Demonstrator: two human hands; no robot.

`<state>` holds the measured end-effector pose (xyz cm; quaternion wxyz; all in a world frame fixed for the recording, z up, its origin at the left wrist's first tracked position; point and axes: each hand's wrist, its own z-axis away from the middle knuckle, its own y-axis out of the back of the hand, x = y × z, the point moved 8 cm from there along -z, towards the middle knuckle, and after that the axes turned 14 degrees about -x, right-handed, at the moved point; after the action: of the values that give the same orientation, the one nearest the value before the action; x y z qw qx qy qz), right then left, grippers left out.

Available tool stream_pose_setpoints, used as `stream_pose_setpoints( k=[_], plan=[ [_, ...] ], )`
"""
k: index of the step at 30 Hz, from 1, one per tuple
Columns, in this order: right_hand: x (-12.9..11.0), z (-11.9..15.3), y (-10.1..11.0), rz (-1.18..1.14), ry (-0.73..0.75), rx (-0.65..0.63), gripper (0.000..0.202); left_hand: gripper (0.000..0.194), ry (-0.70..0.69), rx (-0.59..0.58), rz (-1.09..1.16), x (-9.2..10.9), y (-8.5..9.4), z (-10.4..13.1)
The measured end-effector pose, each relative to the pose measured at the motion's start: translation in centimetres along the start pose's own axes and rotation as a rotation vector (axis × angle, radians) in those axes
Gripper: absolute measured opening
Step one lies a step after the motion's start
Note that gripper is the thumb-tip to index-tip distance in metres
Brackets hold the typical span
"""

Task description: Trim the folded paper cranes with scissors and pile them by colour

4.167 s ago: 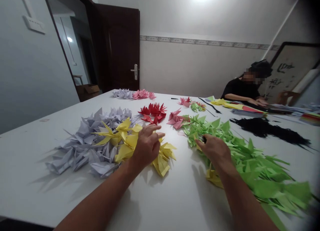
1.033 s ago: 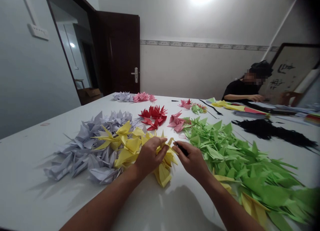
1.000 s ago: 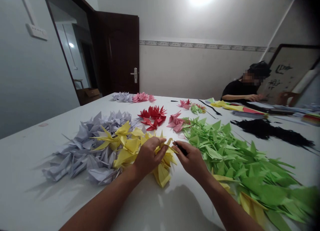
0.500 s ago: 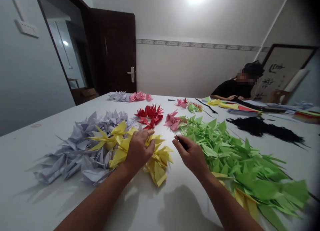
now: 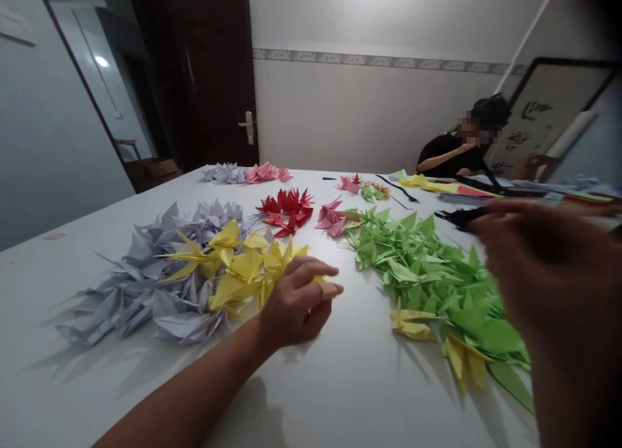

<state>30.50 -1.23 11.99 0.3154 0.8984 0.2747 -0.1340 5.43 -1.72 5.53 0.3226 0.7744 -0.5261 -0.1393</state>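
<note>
Folded yellow paper cranes [image 5: 245, 267] lie in a cluster at the table's middle left. My left hand [image 5: 304, 296] rests over the right end of that cluster, its fingers stretched out to the right and partly apart, with nothing visible held in them. Raised at the right, my right hand [image 5: 544, 273] is close to the camera and smeared by motion; what it holds, if anything, does not show. Behind it lies a bundle of black threads [image 5: 459, 217], partly hidden. A heap of green paper cranes [image 5: 413, 260] spreads to its left, with a loose yellow crane [image 5: 413, 324] at the near edge.
Pale lilac cranes [image 5: 160, 286] heap up at the left of the white table [image 5: 335, 390]. Beyond are red cranes [image 5: 287, 210], a pink crane [image 5: 332, 217] and smaller piles. A co-worker [image 5: 447, 151] sits across at the right, behind paper sheets [image 5: 432, 184].
My right hand has swung up and right, from beside the green heap to near the camera. My left hand has shifted right and down. The co-worker has raised a hand toward the head.
</note>
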Motion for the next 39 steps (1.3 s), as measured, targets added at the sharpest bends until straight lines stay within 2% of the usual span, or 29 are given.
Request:
stream_pose_setpoints(
  k=[2, 3, 7, 11, 13, 15, 17, 19, 22, 25, 28, 30, 32, 34, 36, 39],
  plan=[
    [-1.2, 1.6, -1.3, 0.067, 0.133, -0.22, 0.036, 0.023, -0.055, -0.116, 0.092, 1.4, -1.4, -0.2],
    [-1.2, 2.5, -2.0, 0.089, 0.163, -0.275, 0.035, 0.023, -0.076, -0.177, 0.137, 2.1, -2.2, -0.1],
    [1.9, 5.1, -6.2, 0.229, 0.051, -0.521, 0.039, 0.021, -0.117, -0.362, 0.221, 3.4, -5.5, 0.7],
    [3.5, 6.7, -9.7, 0.408, -0.014, -0.699, 0.026, 0.018, -0.086, -0.524, 0.066, 1.7, -8.0, 1.8],
    [3.7, 7.3, -10.8, 0.454, -0.039, -0.775, 0.022, 0.019, -0.044, -0.575, -0.029, 0.1, -8.4, 2.2],
    [3.6, 7.5, -11.4, 0.459, -0.062, -0.816, 0.019, 0.02, 0.015, -0.57, -0.057, -1.4, -7.9, 2.3],
    [2.9, 7.1, -11.4, 0.413, -0.058, -0.797, 0.018, 0.022, 0.049, -0.477, 0.022, -2.0, -6.8, 2.1],
    [1.3, 6.0, -11.1, 0.281, -0.013, -0.744, 0.02, 0.027, 0.101, -0.289, 0.152, -2.3, -5.0, 1.7],
    [-1.9, 4.0, -11.4, -0.055, 0.044, -0.722, 0.024, 0.039, 0.293, -0.04, 0.363, -3.4, -3.3, 1.7],
    [-4.1, 2.3, -12.6, -0.332, 0.036, -0.706, 0.024, 0.04, 0.508, 0.027, 0.665, -4.9, -4.1, 2.1],
    [-4.5, 1.6, -14.1, -0.476, 0.025, -0.651, 0.025, 0.027, 0.612, 0.061, 0.98, -5.9, -5.3, 2.5],
    [-3.9, 1.7, -14.8, -0.521, -0.003, -0.572, 0.029, 0.024, 0.682, 0.158, 1.108, -6.7, -5.4, 2.9],
    [-3.2, 2.3, -15.1, -0.535, -0.04, -0.52, 0.036, 0.029, 0.791, 0.308, 1.19, -7.6, -5.2, 3.6],
    [-3.0, 3.3, -15.6, -0.55, -0.066, -0.551, 0.038, 0.032, 0.89, 0.467, 1.262, -8.3, -5.0, 4.4],
    [-3.6, 4.4, -16.2, -0.582, -0.077, -0.647, 0.037, 0.034, 0.947, 0.609, 1.33, -8.8, -4.8, 4.9],
    [-4.9, 6.0, -17.2, -0.626, -0.06, -0.793, 0.034, 0.037, 0.985, 0.736, 1.398, -9.0, -4.6, 5.2]
  ],
)
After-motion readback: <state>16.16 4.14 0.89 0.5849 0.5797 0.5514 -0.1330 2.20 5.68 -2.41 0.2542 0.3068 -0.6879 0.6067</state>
